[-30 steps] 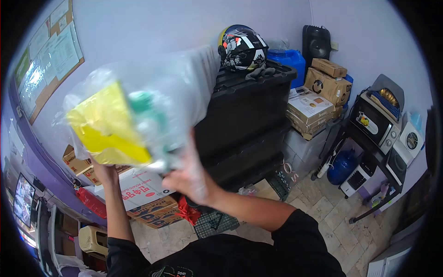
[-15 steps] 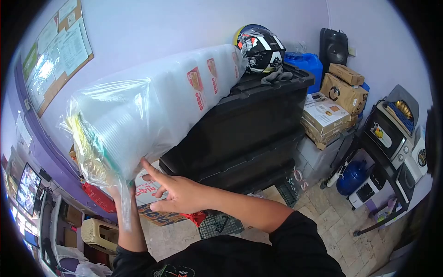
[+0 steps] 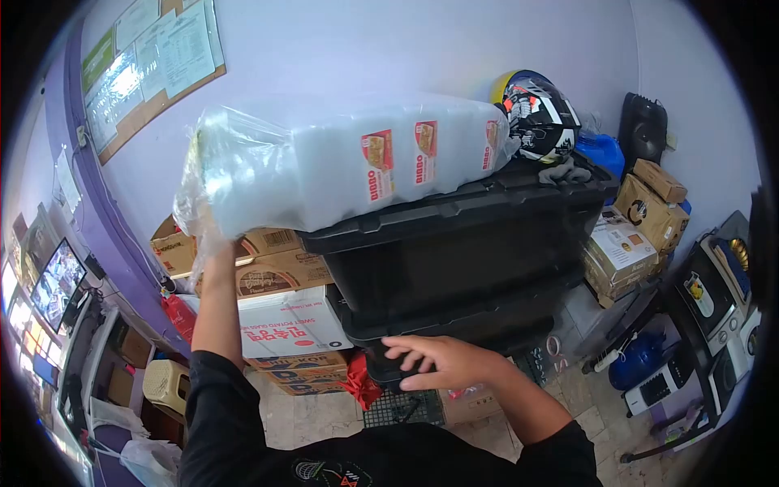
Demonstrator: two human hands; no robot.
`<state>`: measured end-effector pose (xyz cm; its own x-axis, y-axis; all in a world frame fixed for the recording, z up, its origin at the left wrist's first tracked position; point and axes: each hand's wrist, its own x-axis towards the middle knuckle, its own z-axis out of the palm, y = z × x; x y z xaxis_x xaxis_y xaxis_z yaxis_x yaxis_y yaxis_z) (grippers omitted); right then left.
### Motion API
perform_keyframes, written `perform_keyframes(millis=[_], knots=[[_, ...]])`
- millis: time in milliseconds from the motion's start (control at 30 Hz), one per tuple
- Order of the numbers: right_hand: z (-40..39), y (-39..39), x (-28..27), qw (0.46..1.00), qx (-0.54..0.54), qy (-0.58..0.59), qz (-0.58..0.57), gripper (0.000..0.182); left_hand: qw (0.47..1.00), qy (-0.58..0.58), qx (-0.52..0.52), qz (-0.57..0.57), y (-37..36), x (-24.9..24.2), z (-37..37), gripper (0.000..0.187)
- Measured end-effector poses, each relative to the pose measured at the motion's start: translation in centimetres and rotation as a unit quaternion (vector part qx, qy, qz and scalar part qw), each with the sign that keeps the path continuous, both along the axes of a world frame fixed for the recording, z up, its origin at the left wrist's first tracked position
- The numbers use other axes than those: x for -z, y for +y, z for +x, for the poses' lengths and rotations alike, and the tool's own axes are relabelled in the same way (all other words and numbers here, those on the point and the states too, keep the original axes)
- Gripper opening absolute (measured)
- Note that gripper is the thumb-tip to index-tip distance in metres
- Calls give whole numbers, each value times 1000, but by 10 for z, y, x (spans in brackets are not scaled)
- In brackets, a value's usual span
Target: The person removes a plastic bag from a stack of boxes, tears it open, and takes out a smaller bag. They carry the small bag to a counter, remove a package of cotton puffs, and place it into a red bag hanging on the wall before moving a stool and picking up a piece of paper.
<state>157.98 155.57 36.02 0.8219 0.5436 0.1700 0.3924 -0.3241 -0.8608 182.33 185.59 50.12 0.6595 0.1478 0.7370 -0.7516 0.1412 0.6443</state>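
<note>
Our hands are well apart: the right hand (image 3: 445, 362) hangs in the air with fingers spread, before the black bins (image 3: 454, 256), and the left hand (image 3: 214, 229) is at the left end of a plastic bag (image 3: 324, 174) of pale tubs, half hidden by it, so we cannot tell whether it grips. We see the bag lying along the upper bin, its left end jutting out above cardboard boxes (image 3: 284, 272). Next to its right end sits a helmet (image 3: 540, 118), before the wall (image 3: 389, 49).
</note>
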Motion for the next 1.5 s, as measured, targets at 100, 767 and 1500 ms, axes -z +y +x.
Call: perform_keyframes(millis=[100, 767, 1500], knots=[[7, -7, 17, 997, 44, 55, 42, 65, 999, -9, -34, 14, 23, -16, 35, 38], [92, 62, 14, 969, 188, 25, 157, 52, 974, -124, -123, 147, 75, -11, 196, 43], [2, 52, 79, 913, 373, 92, 133, 54, 815, -370, -226, 385, 140, 19, 229, 51]])
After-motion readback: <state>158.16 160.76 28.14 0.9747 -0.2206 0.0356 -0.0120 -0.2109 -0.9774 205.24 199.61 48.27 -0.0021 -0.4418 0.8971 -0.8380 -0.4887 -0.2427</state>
